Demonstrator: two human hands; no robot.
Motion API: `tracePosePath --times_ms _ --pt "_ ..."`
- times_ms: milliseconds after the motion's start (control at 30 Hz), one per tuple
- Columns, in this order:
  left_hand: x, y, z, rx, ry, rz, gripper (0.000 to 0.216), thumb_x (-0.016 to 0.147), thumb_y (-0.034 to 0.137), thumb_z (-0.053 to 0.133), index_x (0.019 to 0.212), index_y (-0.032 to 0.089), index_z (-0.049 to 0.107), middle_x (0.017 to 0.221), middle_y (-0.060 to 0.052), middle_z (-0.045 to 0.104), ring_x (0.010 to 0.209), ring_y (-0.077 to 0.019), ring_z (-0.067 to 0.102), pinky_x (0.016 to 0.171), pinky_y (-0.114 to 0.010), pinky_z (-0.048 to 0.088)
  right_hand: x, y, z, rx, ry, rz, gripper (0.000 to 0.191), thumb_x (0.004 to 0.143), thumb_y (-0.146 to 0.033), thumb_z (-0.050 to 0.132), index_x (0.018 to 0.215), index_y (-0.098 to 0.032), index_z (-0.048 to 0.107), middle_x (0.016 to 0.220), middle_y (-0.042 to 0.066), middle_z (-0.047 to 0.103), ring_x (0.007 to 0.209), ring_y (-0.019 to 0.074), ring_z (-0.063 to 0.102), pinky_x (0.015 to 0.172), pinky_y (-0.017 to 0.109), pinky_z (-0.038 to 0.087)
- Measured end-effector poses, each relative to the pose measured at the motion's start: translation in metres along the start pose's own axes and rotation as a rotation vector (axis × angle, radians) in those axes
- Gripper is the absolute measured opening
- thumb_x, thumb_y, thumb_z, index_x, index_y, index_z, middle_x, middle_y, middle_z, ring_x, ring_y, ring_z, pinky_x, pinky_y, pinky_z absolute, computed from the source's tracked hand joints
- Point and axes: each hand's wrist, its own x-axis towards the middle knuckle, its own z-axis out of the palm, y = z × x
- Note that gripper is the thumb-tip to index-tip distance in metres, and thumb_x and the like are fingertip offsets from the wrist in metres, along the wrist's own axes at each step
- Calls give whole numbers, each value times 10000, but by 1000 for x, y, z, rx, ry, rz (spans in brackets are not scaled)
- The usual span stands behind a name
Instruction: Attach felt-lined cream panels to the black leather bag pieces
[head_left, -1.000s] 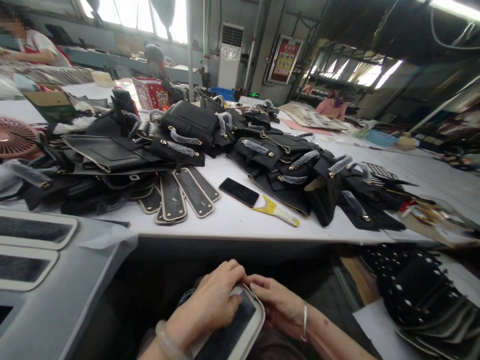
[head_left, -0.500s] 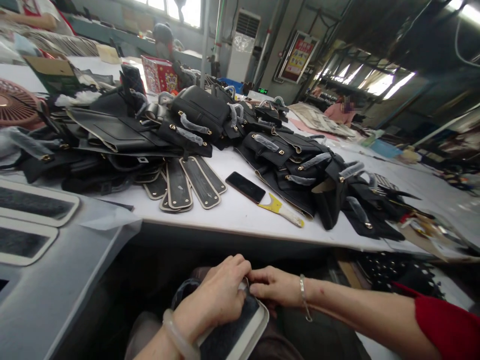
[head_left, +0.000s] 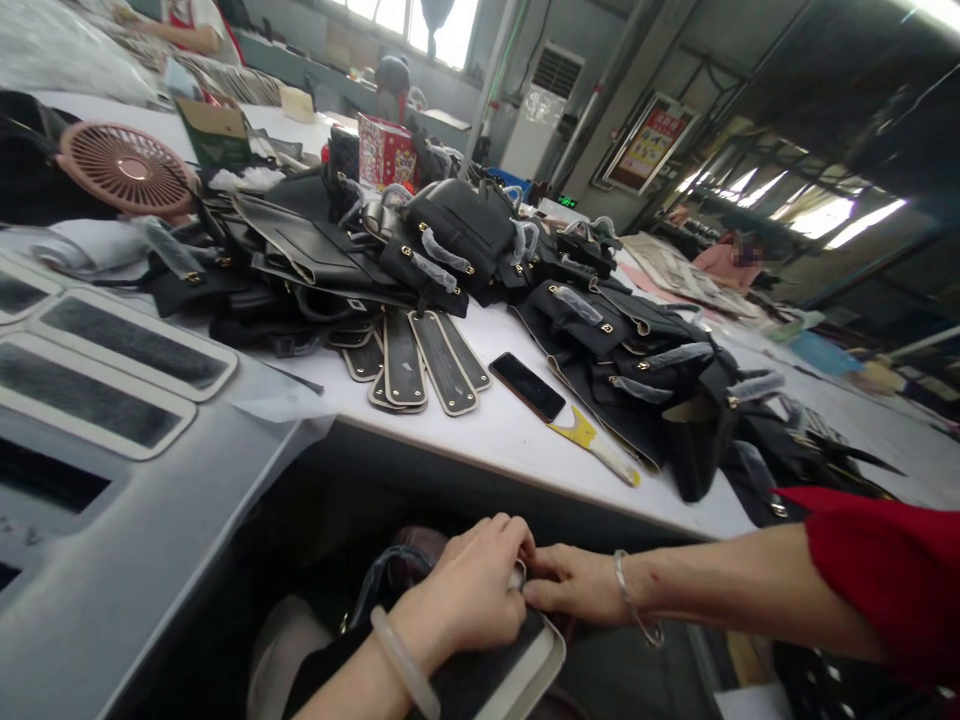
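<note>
Over my lap, a black panel with pale edging (head_left: 520,652) lies under my two hands. My left hand (head_left: 480,580), a pale bangle on its wrist, is curled over the panel's far end with bent fingers. From the right, my right hand (head_left: 568,582) pinches at the same end, its fingertips against those of the left. Both hands are closed, and the exact spot between the fingertips is hidden. Beneath the left forearm, dark material and a plastic-wrapped handle (head_left: 382,580) show, seemingly parts of a bag.
Black bags (head_left: 465,235) with wrapped handles are heaped along the white table (head_left: 450,435). Pale-edged black strips (head_left: 446,365), a phone (head_left: 527,386) and a yellow-ended tool (head_left: 592,445) lie nearer. More panels (head_left: 139,343) rest on the left surface. A pink fan (head_left: 127,168) stands behind.
The view has swung left, so the table's things appear further right. Both hands stay together at the panel's end, with only a slight shift.
</note>
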Motion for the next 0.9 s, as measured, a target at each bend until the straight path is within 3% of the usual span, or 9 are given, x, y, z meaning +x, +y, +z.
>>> tracePosePath --times_ms 100,200,333,467,533,700,767,900 --pt "-8 -2 -12 -110 -60 -18 569 685 153 555 1246 237 516 1130 -25 653 1002 -188 625 869 -292 519 -2 1 0 -14 17 -40 375 785 -469 647 1080 -241 682 732 -43 563 606 108 493 576 226 432" --pt "-27 -3 -26 -180 -28 -90 658 705 166 576 1355 210 488 1270 -48 619 1128 -187 590 987 -283 460 -2 4 -2 -33 42 -78 438 785 -448 669 1183 -266 669 795 -34 630 680 129 546 671 254 462" --pt "-65 -1 -32 -64 166 -235 502 742 179 563 1239 236 598 1241 -37 632 1150 -217 572 1013 -330 427 0 6 -3 -31 50 -150 577 778 -457 690 1312 -255 603 1034 10 692 966 207 606 906 333 453" --pt "-97 5 -20 55 280 -382 379 790 230 562 1158 292 625 1218 -7 638 1121 -217 588 973 -349 441 -3 8 -2 7 18 -217 678 799 -536 661 1387 -225 530 1258 49 636 1197 247 531 1042 360 377" --pt "-107 8 -12 110 308 -460 367 807 256 561 1167 295 621 1243 -17 629 1136 -228 586 977 -370 440 -4 13 -1 30 17 -232 737 781 -593 663 1400 -221 514 1248 57 639 1179 253 538 1023 369 393" --pt "-125 4 5 157 340 -526 345 886 372 502 1199 282 617 1275 -52 617 1153 -252 584 981 -409 445 -5 27 -1 84 80 -215 682 883 -671 469 1406 -235 505 1105 64 686 884 202 600 793 345 476" --pt "-132 -2 8 154 355 -539 355 899 403 488 1206 280 615 1293 -57 609 1174 -257 574 1001 -417 434 -6 29 -1 93 75 -234 660 876 -645 515 1397 -241 516 1101 59 691 891 202 604 825 351 471" --pt "-137 -4 12 161 396 -572 327 892 403 506 1162 271 636 1242 -58 637 1137 -267 588 975 -416 441 -8 26 -3 56 36 -367 617 862 -583 589 1377 -246 543 1160 60 681 1114 252 569 1030 399 380"
